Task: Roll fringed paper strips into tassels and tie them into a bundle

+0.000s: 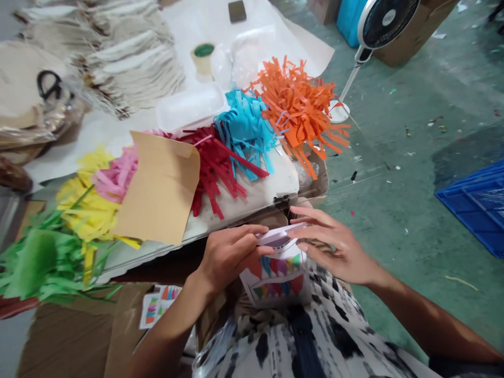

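Observation:
A small white packet (277,283) printed with rows of colourful tassels rests upright against my lap, its top edge folded over. My left hand (232,252) pinches the left end of that top edge between thumb and fingers. On the right side my right hand (334,244) has its fingers apart, close to the top of the packet; whether the fingertips touch it is hard to tell. Beyond my hands, a tan paper sheet (159,189) lies on the white table (252,199), between pink (118,173) and dark red tissue fringe (216,173).
Yellow (86,205), green (37,262), blue (248,126) and orange fringe (303,105) line the table edge. Stacked pale bundles (134,68), a tape roll (203,55) and a clear tray (191,105) sit behind. A fan (388,18) and blue crate (476,199) stand right.

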Motion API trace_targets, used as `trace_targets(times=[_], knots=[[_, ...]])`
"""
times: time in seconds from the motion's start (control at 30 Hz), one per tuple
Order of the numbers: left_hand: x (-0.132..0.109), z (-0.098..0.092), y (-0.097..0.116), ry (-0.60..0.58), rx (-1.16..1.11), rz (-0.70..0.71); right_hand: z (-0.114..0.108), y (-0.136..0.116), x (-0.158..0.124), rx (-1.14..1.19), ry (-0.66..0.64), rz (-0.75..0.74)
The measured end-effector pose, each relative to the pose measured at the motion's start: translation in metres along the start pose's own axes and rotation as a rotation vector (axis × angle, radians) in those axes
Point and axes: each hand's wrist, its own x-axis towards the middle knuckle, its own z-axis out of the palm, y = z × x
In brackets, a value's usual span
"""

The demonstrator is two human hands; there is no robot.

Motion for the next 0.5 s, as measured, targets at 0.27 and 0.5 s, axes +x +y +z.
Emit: trace_targets(times=[0.27,0.5], knots=[[0.003,0.004,0.000,0.025,0.019,-0.001,-0.005,-0.012,0.001,-0.206,-0.056,0.068],[0.001,0.006,-0.013,0.043,0.034,0.042,-0.006,-0.016,0.003,-0.164,-0.085,0.110]])
